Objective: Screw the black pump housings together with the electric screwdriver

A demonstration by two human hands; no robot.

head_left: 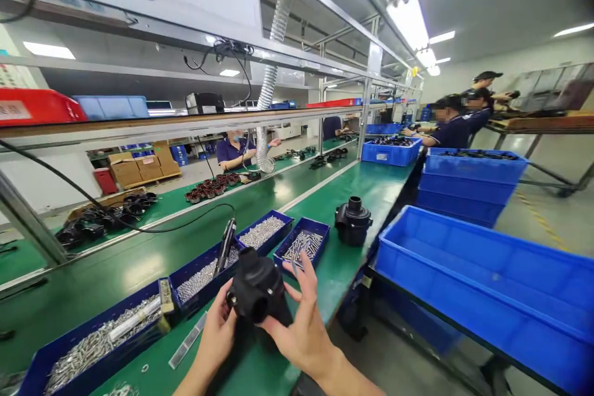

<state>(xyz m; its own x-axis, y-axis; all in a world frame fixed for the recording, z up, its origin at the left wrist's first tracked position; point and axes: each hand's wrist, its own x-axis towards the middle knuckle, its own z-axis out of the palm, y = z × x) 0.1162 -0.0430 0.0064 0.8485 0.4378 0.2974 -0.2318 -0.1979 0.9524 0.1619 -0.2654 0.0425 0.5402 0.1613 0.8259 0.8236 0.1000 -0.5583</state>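
A black plastic blower housing (257,284) with round ports is between my two hands, above the near part of the green bench. My left hand (219,325) grips its left side, thumb and fingers against it. My right hand (304,318) bears on its right side with the thumb and lower fingers, while the upper fingers are raised. Just beyond lies a small blue bin of long screws (277,258). A black electric screwdriver (226,247) leans in a blue bin of small screws (180,297). Another black housing (353,221) stands upright on the bench, farther right.
A large blue crate (464,272) stands right of the bench edge, with stacked crates (468,189) behind. On the left are a long bin of screws (32,377) and a flat metal strip (188,340). A shelf (176,124) crosses above. Co-workers sit farther along.
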